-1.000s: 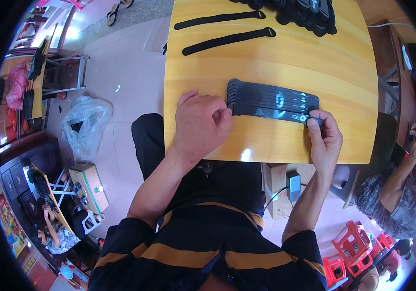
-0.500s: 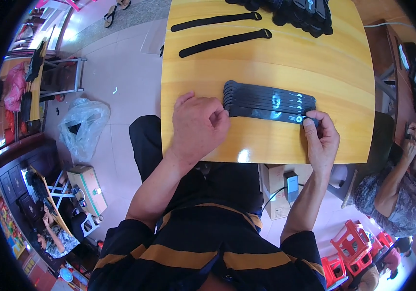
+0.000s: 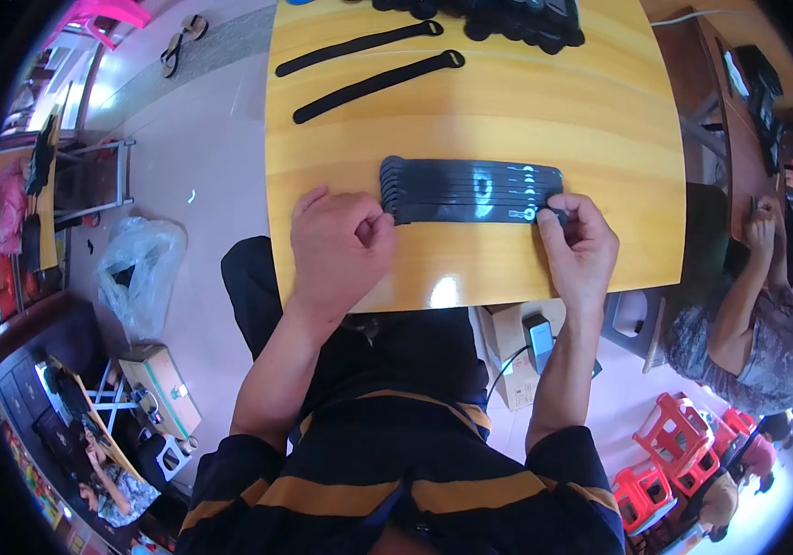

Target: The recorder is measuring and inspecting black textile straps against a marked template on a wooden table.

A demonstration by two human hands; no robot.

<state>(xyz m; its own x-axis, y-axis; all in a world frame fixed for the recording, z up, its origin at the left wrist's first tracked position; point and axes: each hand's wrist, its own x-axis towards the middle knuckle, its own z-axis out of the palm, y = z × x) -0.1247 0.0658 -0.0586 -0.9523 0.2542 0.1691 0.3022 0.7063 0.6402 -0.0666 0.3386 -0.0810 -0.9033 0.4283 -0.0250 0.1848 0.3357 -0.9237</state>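
Observation:
A stack of flat black hook-and-loop straps (image 3: 456, 190) lies fanned on the yellow wooden table (image 3: 618, 139), rounded ends stepped at the left, shiny printed faces up. At its right end my right hand (image 3: 583, 245) pinches the straps between thumb and fingers. My left hand (image 3: 341, 245) is curled closed against the stack's lower left corner; what its fingertips hold, if anything, is hidden. Beyond the stack, one loose black strap (image 3: 378, 88) lies slantwise, its slotted end to the right. A second loose strap (image 3: 359, 50) lies farther away, almost parallel.
A heap of black straps (image 3: 521, 20) covers part of the table's far edge. A clear plastic bag (image 3: 142, 277) and a carton (image 3: 160, 390) are on the floor at left. Red stools (image 3: 674, 435) stand at lower right. Another person (image 3: 738, 342) works at a table to the right.
The view has shifted, so table, straps and hands appear farther left in the picture. Both hands keep their places at the two ends of the stack.

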